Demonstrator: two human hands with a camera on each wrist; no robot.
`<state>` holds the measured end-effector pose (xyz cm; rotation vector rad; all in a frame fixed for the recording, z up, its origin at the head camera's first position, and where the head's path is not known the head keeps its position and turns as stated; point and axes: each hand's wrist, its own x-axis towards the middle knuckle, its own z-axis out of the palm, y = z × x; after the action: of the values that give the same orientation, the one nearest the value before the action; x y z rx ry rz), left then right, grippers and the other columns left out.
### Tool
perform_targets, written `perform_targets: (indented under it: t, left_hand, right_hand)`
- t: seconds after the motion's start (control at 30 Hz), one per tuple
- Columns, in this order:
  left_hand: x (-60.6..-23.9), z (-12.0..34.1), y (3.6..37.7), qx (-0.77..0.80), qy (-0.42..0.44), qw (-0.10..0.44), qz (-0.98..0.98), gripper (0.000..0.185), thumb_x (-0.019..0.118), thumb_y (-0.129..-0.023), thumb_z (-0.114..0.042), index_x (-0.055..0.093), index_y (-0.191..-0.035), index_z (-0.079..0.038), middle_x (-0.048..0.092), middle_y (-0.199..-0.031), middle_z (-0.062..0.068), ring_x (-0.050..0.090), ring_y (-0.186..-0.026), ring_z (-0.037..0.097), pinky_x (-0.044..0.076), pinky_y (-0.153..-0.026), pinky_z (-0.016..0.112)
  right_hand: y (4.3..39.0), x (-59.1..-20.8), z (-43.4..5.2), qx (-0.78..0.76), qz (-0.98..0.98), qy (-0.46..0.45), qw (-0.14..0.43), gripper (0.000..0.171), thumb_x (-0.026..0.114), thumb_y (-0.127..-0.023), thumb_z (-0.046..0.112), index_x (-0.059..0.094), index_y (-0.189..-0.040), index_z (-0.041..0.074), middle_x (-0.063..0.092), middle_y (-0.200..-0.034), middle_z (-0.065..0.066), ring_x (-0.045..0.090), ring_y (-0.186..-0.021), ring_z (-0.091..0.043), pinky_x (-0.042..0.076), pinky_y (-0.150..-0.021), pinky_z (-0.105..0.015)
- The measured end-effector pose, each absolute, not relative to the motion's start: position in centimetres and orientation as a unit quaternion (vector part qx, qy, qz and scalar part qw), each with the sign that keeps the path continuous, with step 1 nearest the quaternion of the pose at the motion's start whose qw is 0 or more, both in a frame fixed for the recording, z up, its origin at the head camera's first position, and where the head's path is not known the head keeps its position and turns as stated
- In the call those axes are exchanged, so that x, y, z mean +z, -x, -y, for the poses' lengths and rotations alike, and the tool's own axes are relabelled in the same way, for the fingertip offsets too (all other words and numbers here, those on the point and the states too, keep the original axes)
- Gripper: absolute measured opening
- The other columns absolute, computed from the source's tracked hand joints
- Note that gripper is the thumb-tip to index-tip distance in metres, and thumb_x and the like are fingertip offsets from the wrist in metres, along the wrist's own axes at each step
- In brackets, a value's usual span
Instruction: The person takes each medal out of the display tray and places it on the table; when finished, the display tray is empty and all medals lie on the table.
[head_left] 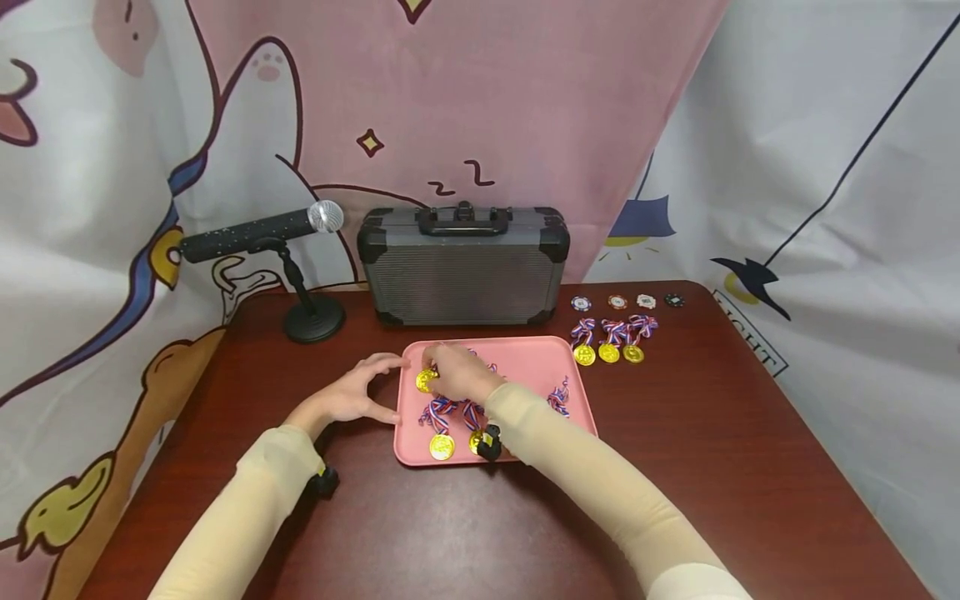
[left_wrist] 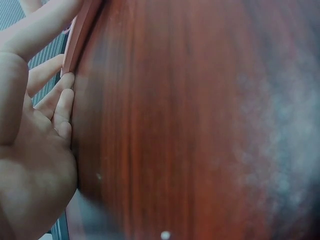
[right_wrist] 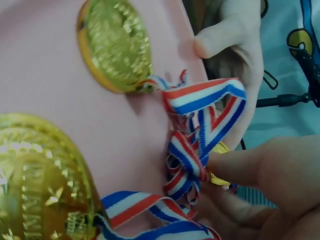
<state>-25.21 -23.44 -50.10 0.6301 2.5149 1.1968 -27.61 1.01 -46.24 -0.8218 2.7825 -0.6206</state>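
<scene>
A pink tray (head_left: 525,358) lies mid-table with several gold medals on red-white-blue ribbons in it. My right hand (head_left: 438,371) reaches into its left part and pinches a gold medal (head_left: 426,381). In the right wrist view my fingertips (right_wrist: 235,167) pinch the medal's edge (right_wrist: 219,149) among bunched ribbon (right_wrist: 200,125). Two more medals (right_wrist: 115,45) (right_wrist: 40,185) lie on the pink floor there. My left hand (head_left: 390,387) rests spread against the tray's left edge. In the left wrist view its straight fingers (left_wrist: 60,100) touch the tray rim (left_wrist: 80,30).
Three medals (head_left: 609,343) lie in a row right of the tray, with several poker chips (head_left: 618,302) behind them. A grey case (head_left: 462,265) stands behind the tray. A microphone (head_left: 255,233) on a stand is at back left. A cartoon curtain hangs behind.
</scene>
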Motion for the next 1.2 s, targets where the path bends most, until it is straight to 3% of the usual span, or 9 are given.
perform_targets:
  t: [0.1,0.2,0.4,0.5,0.8,1.0,1.2]
  left_hand:
    - [-50.0,23.5,25.2,0.415,-0.217,0.143,-0.872,0.095,0.097,-0.074,-0.036,0.051,-0.155,-0.021,0.038,-0.162,0.010,0.038,-0.142,0.039,0.030,-0.116,0.069]
    - [-50.0,23.5,25.2,0.415,-0.219,0.142,-0.871,0.094,0.097,-0.074,-0.036,0.051,-0.155,-0.021,0.039,-0.162,0.010,0.038,-0.142,0.039,0.030,-0.115,0.069]
    - [-50.1,23.5,25.3,0.416,-0.221,0.142,-0.871,0.095,0.097,-0.073,-0.037,0.051,-0.155,-0.022,0.040,-0.161,0.008,0.038,-0.141,0.037,0.029,-0.116,0.069]
    - [-50.2,23.5,25.3,0.417,-0.223,0.137,-0.871,0.095,0.097,-0.073,-0.036,0.052,-0.154,-0.021,0.041,-0.160,0.009,0.039,-0.141,0.038,0.029,-0.116,0.069]
    - [-50.2,23.4,25.2,0.417,-0.216,0.142,-0.871,0.095,0.097,-0.073,-0.034,0.051,-0.155,-0.020,0.038,-0.163,0.010,0.038,-0.143,0.040,0.028,-0.117,0.070]
    - [-50.1,23.6,25.1,0.412,-0.217,0.137,-0.875,0.096,0.098,-0.072,-0.036,0.052,-0.154,-0.021,0.039,-0.162,0.009,0.039,-0.142,0.039,0.029,-0.116,0.068]
    - [-50.1,23.5,25.2,0.412,-0.217,0.140,-0.874,0.095,0.097,-0.073,-0.036,0.051,-0.155,-0.021,0.040,-0.162,0.008,0.039,-0.142,0.038,0.029,-0.116,0.069]
  right_hand:
    - [27.9,-45.9,-1.4,-0.281,-0.911,0.286,0.093,0.011,0.079,-0.094,0.011,0.076,-0.104,0.010,0.072,-0.084,-0.001,0.060,-0.069,-0.009,0.048,-0.065,-0.024]
    - [28.2,-45.3,-2.3,-0.341,-0.890,0.286,0.097,0.014,0.078,-0.094,0.006,0.078,-0.108,0.008,0.073,-0.084,-0.003,0.064,-0.066,-0.009,0.050,-0.064,-0.024]
    - [28.5,-43.0,-5.4,-0.397,-0.871,0.270,0.104,0.021,0.073,-0.097,0.006,0.075,-0.117,0.009,0.076,-0.108,-0.005,0.071,-0.101,-0.017,0.056,-0.088,-0.033]
    - [28.4,-41.4,-7.5,-0.427,-0.856,0.266,0.117,0.018,0.069,-0.099,0.004,0.073,-0.116,0.007,0.075,-0.113,-0.008,0.070,-0.110,-0.022,0.056,-0.091,-0.035]
    - [28.9,-38.8,-16.7,-0.412,-0.877,0.240,0.065,0.017,0.066,-0.099,0.003,0.072,-0.114,0.007,0.074,-0.113,-0.010,0.072,-0.105,-0.024,0.058,-0.087,-0.037]
    - [29.2,-37.8,-24.1,-0.384,-0.905,0.178,0.046,0.022,0.063,-0.101,0.004,0.068,-0.122,0.003,0.068,-0.128,-0.019,0.066,-0.122,-0.038,0.056,-0.095,-0.050]
    - [29.7,-38.2,-31.0,-0.330,-0.935,0.129,0.010,0.023,0.064,-0.102,0.010,0.067,-0.123,0.004,0.064,-0.134,-0.021,0.064,-0.119,-0.038,0.053,-0.087,-0.044]
